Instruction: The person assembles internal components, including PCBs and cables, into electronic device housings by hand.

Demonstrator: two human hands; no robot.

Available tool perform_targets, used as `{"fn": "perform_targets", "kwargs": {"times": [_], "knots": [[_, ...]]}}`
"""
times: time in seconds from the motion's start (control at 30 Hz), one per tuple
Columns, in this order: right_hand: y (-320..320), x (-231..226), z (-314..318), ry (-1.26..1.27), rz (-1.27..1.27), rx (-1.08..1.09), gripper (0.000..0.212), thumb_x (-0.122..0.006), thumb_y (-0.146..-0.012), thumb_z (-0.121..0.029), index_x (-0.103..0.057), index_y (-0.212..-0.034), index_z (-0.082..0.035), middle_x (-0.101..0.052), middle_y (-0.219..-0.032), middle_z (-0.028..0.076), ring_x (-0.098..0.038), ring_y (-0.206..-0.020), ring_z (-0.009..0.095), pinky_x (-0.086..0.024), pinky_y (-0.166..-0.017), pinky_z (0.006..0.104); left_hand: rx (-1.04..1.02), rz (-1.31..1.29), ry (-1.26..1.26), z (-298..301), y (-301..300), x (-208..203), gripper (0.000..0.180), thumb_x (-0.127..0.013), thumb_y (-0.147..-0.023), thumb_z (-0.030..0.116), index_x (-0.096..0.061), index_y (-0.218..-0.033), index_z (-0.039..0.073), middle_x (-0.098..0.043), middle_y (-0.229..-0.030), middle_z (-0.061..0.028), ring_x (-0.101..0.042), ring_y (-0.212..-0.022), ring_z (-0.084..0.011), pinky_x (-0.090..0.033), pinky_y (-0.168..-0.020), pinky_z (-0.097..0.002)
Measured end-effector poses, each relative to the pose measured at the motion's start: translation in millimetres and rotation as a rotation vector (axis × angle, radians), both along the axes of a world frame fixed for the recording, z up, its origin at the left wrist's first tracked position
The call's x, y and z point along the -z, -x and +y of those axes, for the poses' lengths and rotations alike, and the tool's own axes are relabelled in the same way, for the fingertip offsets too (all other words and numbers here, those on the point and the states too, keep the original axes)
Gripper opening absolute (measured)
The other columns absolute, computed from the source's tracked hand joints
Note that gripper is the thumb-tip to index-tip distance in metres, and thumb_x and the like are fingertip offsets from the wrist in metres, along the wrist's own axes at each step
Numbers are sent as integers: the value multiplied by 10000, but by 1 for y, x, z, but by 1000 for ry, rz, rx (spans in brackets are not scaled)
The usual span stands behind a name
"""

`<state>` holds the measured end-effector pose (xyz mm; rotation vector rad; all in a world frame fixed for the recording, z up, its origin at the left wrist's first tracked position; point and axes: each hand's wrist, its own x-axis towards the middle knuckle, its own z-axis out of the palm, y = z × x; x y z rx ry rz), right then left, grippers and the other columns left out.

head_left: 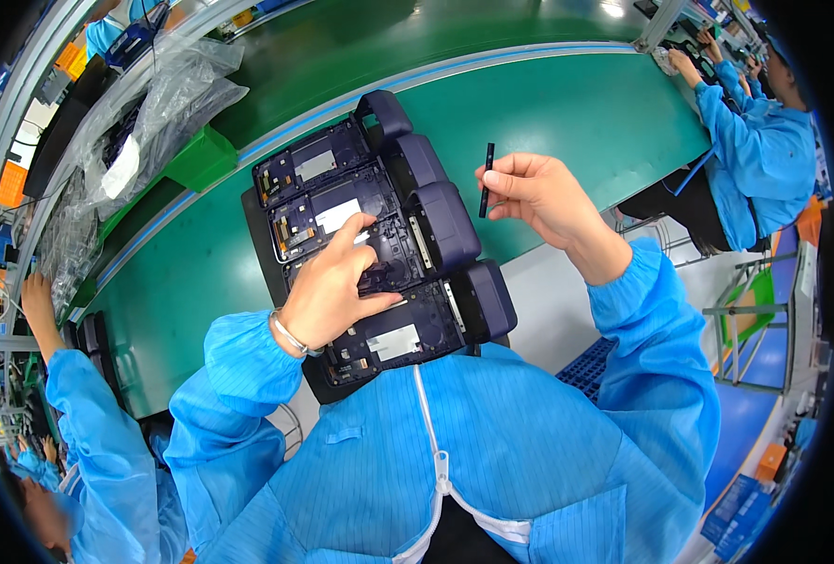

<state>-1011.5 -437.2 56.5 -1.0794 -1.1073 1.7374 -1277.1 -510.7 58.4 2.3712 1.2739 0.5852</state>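
Note:
Several dark, opened electronic device housings lie side by side in a row, with white labels, circuit parts and rounded end covers. My left hand [328,282] is over the third housing [396,246] from the far end, thumb and index finger spread apart; whether its fingertips touch the housing I cannot tell. Right of the row, my right hand [539,193] pinches a thin black stick-like strip [487,179], held nearly upright above the table edge. The nearest housing [396,340] lies close to my jacket, and the farthest housing [315,162] lies beyond my left hand.
Beneath the housings is a green tabletop [549,108], bordered by a metal rail with a blue line. A green bin [203,160] and clear plastic bags [177,89] are at the far left. Co-workers in blue sit at left [111,461] and right [760,150].

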Motion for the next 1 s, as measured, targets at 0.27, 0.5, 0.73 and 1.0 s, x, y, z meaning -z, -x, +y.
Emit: {"fn": "perform_targets", "kwargs": {"times": [0.27,0.5,0.73,1.0], "knots": [[27,21,8,260,11,-279,115,-579,-763,37,-568,-877,48,-614,-828,114,-616,-709,182,-530,-671,310,-11,-100,41,4,4,-3,338,-783,-605,172,-562,-778,-16,-445,-1184,-112,-599,-823,-290,-503,-689,-355],[51,13,4,258,-77,-286,167,-647,-738,10,-596,-894,40,-616,-809,93,-607,-700,164,-514,-618,274,19,-177,26,3,7,3,328,-783,-606,143,-550,-773,-16,-426,-1208,-129,-599,-814,-293,-499,-702,-349],[60,7,-2,163,-87,-292,207,-719,-679,11,-567,-819,6,-583,-739,64,-593,-654,160,-493,-568,264,26,-232,53,1,8,6,316,-783,-610,133,-536,-745,-11,-412,-1217,-145,-605,-781,-289,-499,-687,-347],[55,18,0,162,-101,-322,272,-720,-682,8,-538,-884,18,-575,-729,69,-618,-614,187,-515,-520,282,23,-168,79,1,7,6,306,-779,-617,144,-541,-738,-6,-411,-1224,-144,-608,-774,-300,-499,-671,-354]]}}
